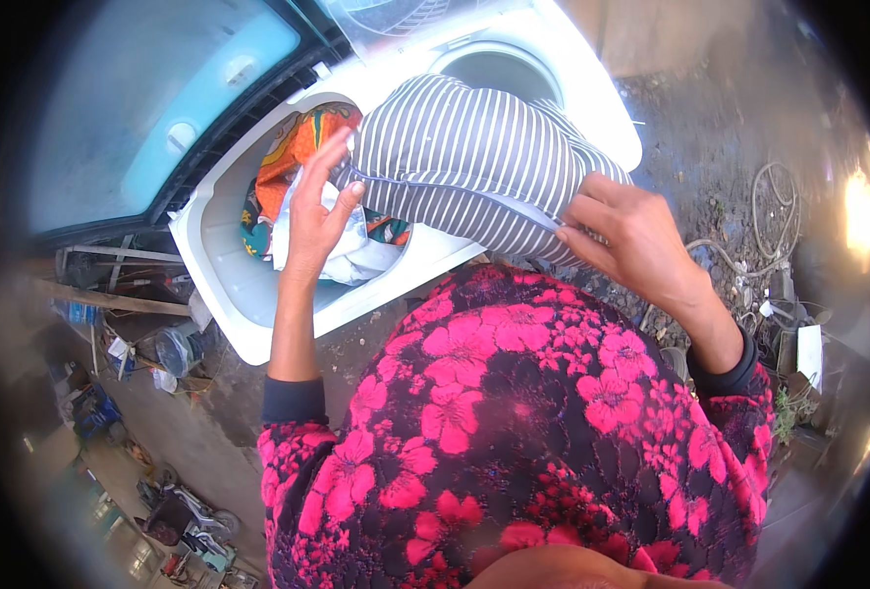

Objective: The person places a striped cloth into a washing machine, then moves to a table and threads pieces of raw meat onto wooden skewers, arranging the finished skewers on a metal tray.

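A grey and white striped cloth item point(472, 140), bulging and with a seam or zip along its near edge, lies across the top of a white twin-tub washing machine point(288, 324). My right hand point(623, 239) pinches its near right edge between thumb and fingers. At its left end is my left hand point(324, 202), fingers spread and thumb apart; whether the fingertips touch the cloth is unclear. Below that hand, the wash tub point(232, 272) holds an orange and green patterned cloth point(280, 173) and a white cloth point(354, 258). The cloth partly hides the round spin tub point(494, 70).
The tinted lid point(162, 96) stands raised at the upper left, and a clear lid point(405, 18) is up behind the spin tub. A coiled hose point(796, 213) lies on the ground at right. Wooden slats point(118, 298) and a lidded bucket point(177, 350) are at left.
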Motion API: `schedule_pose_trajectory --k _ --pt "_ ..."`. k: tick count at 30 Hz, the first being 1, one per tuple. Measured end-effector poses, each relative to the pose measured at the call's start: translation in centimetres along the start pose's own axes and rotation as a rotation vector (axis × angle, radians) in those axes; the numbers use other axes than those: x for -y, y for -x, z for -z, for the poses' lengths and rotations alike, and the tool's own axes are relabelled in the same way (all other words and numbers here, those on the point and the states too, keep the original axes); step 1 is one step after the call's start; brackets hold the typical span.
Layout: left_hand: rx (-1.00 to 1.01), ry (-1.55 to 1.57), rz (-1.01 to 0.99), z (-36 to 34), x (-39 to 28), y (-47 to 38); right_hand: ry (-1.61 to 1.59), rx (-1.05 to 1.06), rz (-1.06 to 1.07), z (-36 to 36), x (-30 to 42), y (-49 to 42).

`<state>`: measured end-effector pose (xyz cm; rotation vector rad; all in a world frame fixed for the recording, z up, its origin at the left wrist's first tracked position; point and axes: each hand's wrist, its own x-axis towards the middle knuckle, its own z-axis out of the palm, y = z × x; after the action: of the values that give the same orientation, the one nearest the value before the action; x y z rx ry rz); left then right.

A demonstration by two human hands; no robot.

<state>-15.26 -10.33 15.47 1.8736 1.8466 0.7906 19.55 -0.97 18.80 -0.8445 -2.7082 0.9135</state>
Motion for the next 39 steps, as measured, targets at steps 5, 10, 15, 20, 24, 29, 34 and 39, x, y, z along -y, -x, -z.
schedule_pose_trajectory --k 5,10,15,20,24,29,34,39 --pt "-0.145 0.268 0.078 -2.3 0.4 -0.2 0.236 -0.188 -0.050 -1.6 -0.2 1.6" --pt "-0.435 0.269 -0.001 -5.0 -1.1 -8.7 -0.070 -0.352 -0.143 -2.6 -6.9 -0.2" --pt "-0.426 -0.036 0.140 -4.2 -1.4 -20.2 -0.082 -0.392 -0.384 4.6 -11.8 -4.4" --pt "-0.509 0.214 -0.189 -1.4 -9.3 -24.5 0.230 -0.721 -0.409 8.4 -15.0 -1.9" --pt "-0.499 0.193 -0.162 -0.2 -10.7 -25.2 0.153 -0.776 -0.306 9.9 -11.0 -2.1" --pt "-0.664 -0.298 -0.249 -1.2 -5.5 -26.4 0.105 -0.628 -0.415 9.3 -10.2 -3.5" --pt "0.049 -0.135 -0.152 -5.5 -2.8 -19.7 0.119 -0.423 -0.364 4.3 -10.7 -3.5" --pt "0.167 -0.264 -0.233 -8.8 0.9 -15.4 0.212 -0.258 -0.353 -1.4 -9.3 -5.9"
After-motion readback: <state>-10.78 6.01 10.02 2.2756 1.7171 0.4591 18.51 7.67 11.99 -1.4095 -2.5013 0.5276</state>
